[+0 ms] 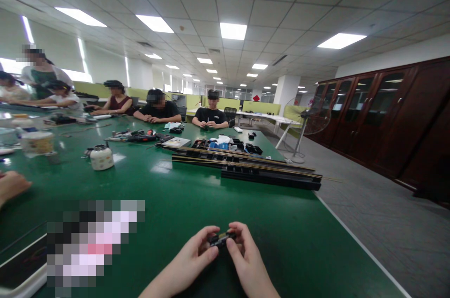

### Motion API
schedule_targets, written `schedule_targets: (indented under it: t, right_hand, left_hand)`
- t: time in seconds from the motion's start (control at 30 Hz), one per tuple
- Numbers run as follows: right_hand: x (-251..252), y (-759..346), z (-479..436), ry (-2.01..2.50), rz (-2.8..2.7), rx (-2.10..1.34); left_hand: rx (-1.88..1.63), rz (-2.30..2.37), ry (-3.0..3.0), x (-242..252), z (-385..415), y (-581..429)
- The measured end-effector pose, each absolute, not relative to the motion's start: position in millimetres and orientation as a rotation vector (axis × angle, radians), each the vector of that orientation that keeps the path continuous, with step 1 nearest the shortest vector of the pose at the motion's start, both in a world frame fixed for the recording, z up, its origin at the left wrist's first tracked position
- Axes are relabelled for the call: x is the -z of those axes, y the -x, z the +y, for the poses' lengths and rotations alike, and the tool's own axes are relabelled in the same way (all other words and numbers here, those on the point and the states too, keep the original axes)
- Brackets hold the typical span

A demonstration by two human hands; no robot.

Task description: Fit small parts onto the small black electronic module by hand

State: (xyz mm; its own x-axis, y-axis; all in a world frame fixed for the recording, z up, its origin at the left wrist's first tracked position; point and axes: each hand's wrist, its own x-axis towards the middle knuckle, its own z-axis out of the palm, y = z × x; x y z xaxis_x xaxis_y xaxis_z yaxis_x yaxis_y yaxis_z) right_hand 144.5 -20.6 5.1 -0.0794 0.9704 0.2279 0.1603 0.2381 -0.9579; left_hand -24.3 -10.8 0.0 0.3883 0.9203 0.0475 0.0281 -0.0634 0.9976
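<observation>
Black part [221,239] pinched at both ends, left hand [195,253] and right hand [244,253] closed on it — seemingly mid-work, unfinished.

small black part [221,239], level, pinched between fingertips

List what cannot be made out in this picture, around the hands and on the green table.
Head view:
- small dark part: mostly covered by the grip of the left hand and right hand; type unreadable.
- Area under the pixelated patch: blurred out.
- flat device: cut off by the bottom-left corner.
- another person's hand: cut by the left edge.
- clutter at the far end of the table: too small.
</observation>
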Motion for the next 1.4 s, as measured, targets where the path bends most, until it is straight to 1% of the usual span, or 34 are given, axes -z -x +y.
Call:
schedule_targets:
  t: [0.17,0.3,0.6,0.77,1.07,1.4]
  right_hand:
    - [-3.3,-143.4,-19.4,1.082,-1.427,-1.012]
    - [-3.4,-143.4,-18.3,1.031,-1.401,-1.046]
    - [-7.3,-142.9,-18.2,1.069,-1.386,-1.082]
    - [-10.3,-142.7,-19.0,1.085,-1.391,-1.058]
    - [-6.6,-141.1,-17.4,1.072,-1.331,-1.045]
    - [-9.6,-140.3,-19.2,1.055,-1.344,-1.024]
  left_hand:
    - [-0.853,1.0,-1.493,-5.8,-13.3,24.5]
    - [-0.81,0.963,-1.492,-9.6,-14.5,24.8]
    - [-0.872,0.852,-1.393,-13.2,-15.1,23.1]
    - [-0.89,0.856,-1.399,-10.9,-14.1,22.7]
    - [-1.06,0.858,-1.299,-5.6,-7.9,22.6]
    - [-1.098,0.8,-1.167,-10.0,-7.3,24.1]
